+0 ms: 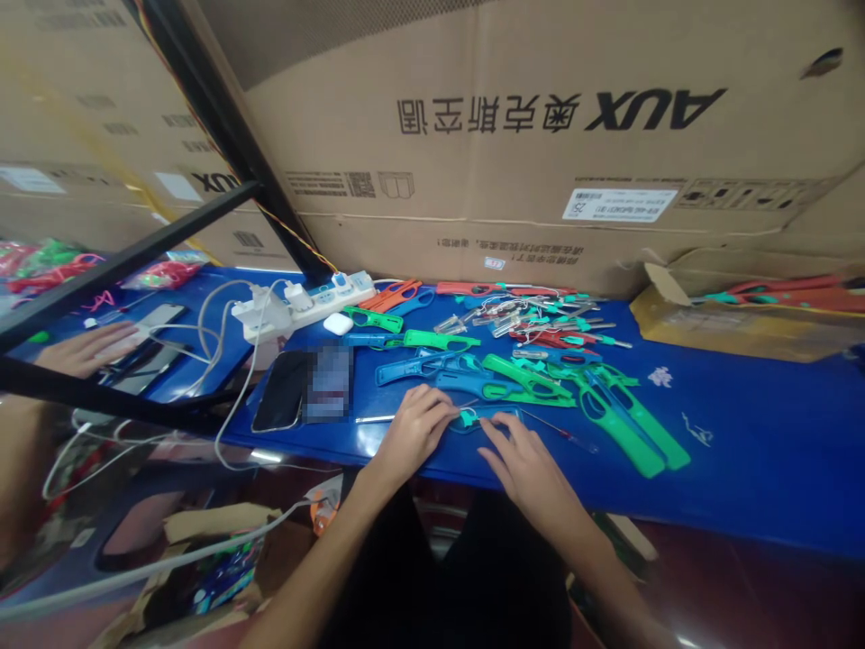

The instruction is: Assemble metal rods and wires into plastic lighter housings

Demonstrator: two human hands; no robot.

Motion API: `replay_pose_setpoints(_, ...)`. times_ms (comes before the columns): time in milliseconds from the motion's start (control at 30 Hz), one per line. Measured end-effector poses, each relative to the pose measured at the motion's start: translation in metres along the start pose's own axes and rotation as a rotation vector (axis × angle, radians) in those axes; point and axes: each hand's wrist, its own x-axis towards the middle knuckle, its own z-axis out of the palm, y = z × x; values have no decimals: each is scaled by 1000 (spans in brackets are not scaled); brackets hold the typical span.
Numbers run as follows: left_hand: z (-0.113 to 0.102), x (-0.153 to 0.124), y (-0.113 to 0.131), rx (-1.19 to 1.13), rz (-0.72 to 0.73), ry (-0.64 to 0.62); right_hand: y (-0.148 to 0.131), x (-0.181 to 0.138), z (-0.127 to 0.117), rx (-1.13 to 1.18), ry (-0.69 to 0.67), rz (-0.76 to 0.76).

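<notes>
My left hand rests on the blue table, fingers curled and pinched on a small teal piece at the near end of a blue plastic part. My right hand lies just right of it, fingers bent down onto the same blue part. Just beyond my hands lies a heap of blue plastic handles and green plastic handles. A thin metal rod with a red tip lies right of my right hand.
A phone lies left of my hands, with a white power strip and cables behind it. Red handles and small screwdrivers lie further back. Big cardboard boxes wall off the rear. Another person's hand is at far left.
</notes>
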Motion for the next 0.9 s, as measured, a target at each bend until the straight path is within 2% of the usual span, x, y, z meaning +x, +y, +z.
replay_pose_setpoints(200, 5, -2, 1, -16, -5, 37, -1, 1, 2, 36, 2, 13)
replay_pose_setpoints(333, 8, -1, 2, -24, -22, 54, -4, 3, 2, -38, 4, 17)
replay_pose_setpoints(533, 7, -2, -2, -49, 4, 8, -3, 5, 5, -139, -24, -51)
replay_pose_setpoints(700, 2, -9, -3, 6, -79, 28, -3, 5, 5, -111, -47, -38)
replay_pose_setpoints(900, -3, -7, -5, -47, -70, -59, -3, 3, 4, -113, -72, -29)
